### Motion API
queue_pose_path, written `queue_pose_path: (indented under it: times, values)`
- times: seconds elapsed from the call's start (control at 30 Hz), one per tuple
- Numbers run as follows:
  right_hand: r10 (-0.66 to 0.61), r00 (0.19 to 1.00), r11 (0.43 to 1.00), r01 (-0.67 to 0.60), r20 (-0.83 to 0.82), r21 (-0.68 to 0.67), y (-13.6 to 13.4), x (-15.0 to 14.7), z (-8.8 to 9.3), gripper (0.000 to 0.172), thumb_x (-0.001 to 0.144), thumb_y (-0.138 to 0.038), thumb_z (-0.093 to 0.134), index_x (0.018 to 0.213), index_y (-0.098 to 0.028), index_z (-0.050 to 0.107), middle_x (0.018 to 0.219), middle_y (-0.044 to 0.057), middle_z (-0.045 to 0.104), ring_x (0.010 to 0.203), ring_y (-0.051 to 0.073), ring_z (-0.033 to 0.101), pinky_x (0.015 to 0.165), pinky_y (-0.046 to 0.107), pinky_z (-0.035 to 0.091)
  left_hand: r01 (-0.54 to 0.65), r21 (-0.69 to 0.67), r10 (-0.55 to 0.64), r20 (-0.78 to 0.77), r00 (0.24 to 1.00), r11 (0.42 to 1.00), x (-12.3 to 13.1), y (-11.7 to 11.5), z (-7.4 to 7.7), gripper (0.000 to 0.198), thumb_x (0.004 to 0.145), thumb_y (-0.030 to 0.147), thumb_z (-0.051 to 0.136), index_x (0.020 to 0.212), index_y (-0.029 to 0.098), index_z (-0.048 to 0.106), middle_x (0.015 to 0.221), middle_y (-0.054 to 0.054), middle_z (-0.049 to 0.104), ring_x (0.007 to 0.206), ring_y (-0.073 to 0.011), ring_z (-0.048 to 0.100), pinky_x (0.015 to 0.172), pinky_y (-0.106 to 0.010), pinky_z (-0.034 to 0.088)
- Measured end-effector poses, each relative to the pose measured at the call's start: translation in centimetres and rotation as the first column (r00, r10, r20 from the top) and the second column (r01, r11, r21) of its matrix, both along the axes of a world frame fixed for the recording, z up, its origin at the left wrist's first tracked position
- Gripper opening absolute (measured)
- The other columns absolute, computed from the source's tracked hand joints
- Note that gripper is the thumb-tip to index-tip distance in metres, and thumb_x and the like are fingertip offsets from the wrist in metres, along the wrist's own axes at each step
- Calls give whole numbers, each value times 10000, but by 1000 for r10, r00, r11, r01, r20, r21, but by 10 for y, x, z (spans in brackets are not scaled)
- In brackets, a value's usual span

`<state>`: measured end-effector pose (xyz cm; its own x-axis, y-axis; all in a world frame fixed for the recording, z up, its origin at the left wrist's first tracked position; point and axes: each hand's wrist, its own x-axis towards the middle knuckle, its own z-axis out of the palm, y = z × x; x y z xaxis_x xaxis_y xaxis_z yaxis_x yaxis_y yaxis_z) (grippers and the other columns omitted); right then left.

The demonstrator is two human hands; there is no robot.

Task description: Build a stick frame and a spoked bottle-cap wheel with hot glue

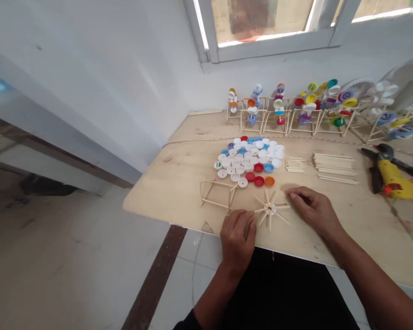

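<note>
A wheel of thin wooden sticks (270,209) lies on the table, its sticks fanning out from a small white hub. Just left of it is my left hand (238,236), fingers curled and the thumb against them, close to the tip of one stick. What those fingers hold, if anything, is hidden. My right hand (315,211) rests on the table to the right of the wheel, thumb and fingertips closed together near another stick's end. Nothing clear shows in that pinch. A wooden stick frame (216,202) stands behind my left hand.
Many bottle caps (253,155), mostly white, lie behind the wheel. Short sticks (295,165) and longer sticks (333,165) are laid right of them. A yellow glue gun (397,178) and pliers (382,153) lie at the right. Finished cap wheels on frames (278,114) line the wall.
</note>
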<state>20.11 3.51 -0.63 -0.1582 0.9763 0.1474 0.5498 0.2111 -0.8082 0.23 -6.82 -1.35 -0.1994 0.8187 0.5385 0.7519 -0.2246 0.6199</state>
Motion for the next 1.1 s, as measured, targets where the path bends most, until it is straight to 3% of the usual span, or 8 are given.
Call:
queue_pose_path:
  times: [0.23, 0.67, 1.1]
  values:
    - [-1, 1000, 1000, 1, -21, 4, -2, -1, 1, 277, 808, -400, 553, 888, -198, 725, 961, 71, 737, 874, 226, 678, 780, 369, 532, 53, -79, -59, -69, 996, 995, -1, 14, 0, 176, 863, 149, 548, 1000, 183, 652, 968, -76, 657, 915, -204, 618, 818, -357, 519]
    - [12, 999, 1000, -12, -32, -2, -2, -1, -2, 255, 827, -375, 555, 908, -196, 717, 972, 67, 735, 876, 211, 676, 747, 340, 534, 147, -183, -173, -135, 975, 972, -5, 25, 9, 152, 897, 197, 522, 872, 188, 672, 794, -37, 647, 761, -160, 608, 714, -292, 490]
    - [12, 1000, 1000, -11, -28, 24, -2, -2, 0, 250, 820, -374, 556, 889, -199, 721, 952, 62, 734, 868, 210, 673, 764, 343, 534, 183, -186, -196, -55, 979, 965, -3, 26, 8, 141, 890, 189, 527, 907, 195, 667, 824, -39, 653, 800, -173, 604, 751, -316, 482]
